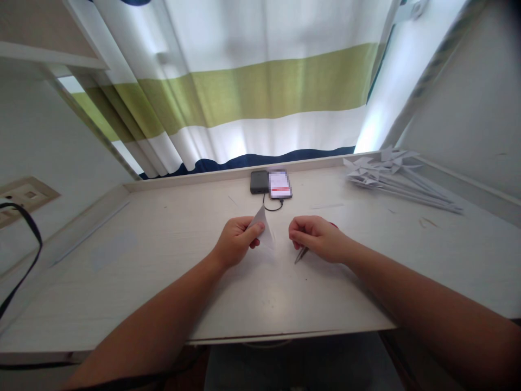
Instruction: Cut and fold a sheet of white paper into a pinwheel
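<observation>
Pinched between the thumb and fingers of my left hand (240, 239) is a folded piece of white paper (266, 234), its pointed corner standing up. To the right, my right hand (315, 234) is closed around a pair of scissors. Their metal blades (300, 254) stick out below the fingers, pointing down and toward me. A bit of red, apparently the handle, shows behind the hand, and the rest is hidden by it. The blades and the paper are apart. Both hands are just above the white table (260, 304).
A black power bank (259, 182) and a phone (280, 184) with a cable lie at the back. Several paper pinwheels (382, 168) on paper sticks are piled at the right. A flat paper sheet (114, 251) and a thin paper stick (89, 234) lie left. Small scraps are scattered right.
</observation>
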A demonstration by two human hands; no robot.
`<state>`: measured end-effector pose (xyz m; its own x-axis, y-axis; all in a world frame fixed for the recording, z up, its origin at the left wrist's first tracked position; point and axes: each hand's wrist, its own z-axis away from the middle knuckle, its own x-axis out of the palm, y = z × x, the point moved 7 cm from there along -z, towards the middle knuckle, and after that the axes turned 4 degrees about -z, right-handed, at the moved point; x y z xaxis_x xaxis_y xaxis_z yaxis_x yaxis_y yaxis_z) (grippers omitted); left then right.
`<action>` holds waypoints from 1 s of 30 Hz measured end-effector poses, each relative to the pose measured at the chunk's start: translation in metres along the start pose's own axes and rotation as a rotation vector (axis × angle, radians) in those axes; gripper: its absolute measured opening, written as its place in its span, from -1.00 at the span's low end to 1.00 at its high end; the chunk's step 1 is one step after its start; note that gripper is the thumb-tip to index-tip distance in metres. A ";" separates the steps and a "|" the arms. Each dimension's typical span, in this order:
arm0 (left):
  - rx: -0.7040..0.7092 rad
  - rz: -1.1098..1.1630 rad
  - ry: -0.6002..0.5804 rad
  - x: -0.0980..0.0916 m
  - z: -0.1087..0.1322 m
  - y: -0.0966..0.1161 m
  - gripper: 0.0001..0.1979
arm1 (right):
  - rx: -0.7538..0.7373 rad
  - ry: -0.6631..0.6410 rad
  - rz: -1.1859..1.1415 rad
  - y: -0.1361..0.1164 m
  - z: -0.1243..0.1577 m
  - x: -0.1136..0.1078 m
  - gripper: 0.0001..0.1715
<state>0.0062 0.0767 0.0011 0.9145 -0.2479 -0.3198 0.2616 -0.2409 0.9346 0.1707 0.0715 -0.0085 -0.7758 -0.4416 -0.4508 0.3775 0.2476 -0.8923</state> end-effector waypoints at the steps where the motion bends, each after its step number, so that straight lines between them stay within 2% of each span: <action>1: -0.006 -0.005 -0.022 0.001 0.000 -0.001 -0.66 | -0.004 0.007 0.006 0.000 0.000 0.000 -0.80; 5: -0.003 -0.090 -0.165 0.015 0.002 -0.003 -0.65 | -0.043 0.031 0.065 -0.003 -0.001 0.001 -0.79; 7: 0.005 -0.149 -0.186 0.017 0.002 -0.003 -0.63 | -0.058 0.080 0.136 -0.003 -0.001 -0.004 -0.82; 12: -0.028 -0.168 -0.159 0.009 -0.004 -0.007 -0.69 | -0.028 0.269 0.356 0.007 -0.003 -0.041 -0.95; 16: 0.023 -0.213 -0.128 0.002 -0.007 -0.007 -0.72 | 0.029 0.426 0.499 0.018 -0.002 -0.075 -0.95; 18: 0.047 -0.264 -0.089 -0.003 -0.009 -0.007 -0.74 | 0.027 0.444 0.558 0.018 -0.001 -0.082 -0.87; 20: 0.059 -0.310 -0.043 -0.008 -0.010 -0.007 -0.76 | 0.010 0.383 0.605 0.017 -0.001 -0.080 -0.80; 25: 0.053 -0.354 0.056 -0.022 -0.016 -0.007 -0.80 | 0.000 0.103 0.713 0.018 0.001 -0.066 -0.79; 30: 0.045 -0.197 0.192 -0.036 -0.020 -0.012 -0.74 | 0.015 -0.025 0.802 0.015 0.008 -0.061 -0.73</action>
<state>-0.0239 0.1079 0.0050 0.8901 -0.0104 -0.4556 0.4304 -0.3092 0.8480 0.2276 0.0947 0.0055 -0.2537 -0.1537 -0.9550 0.8222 0.4858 -0.2966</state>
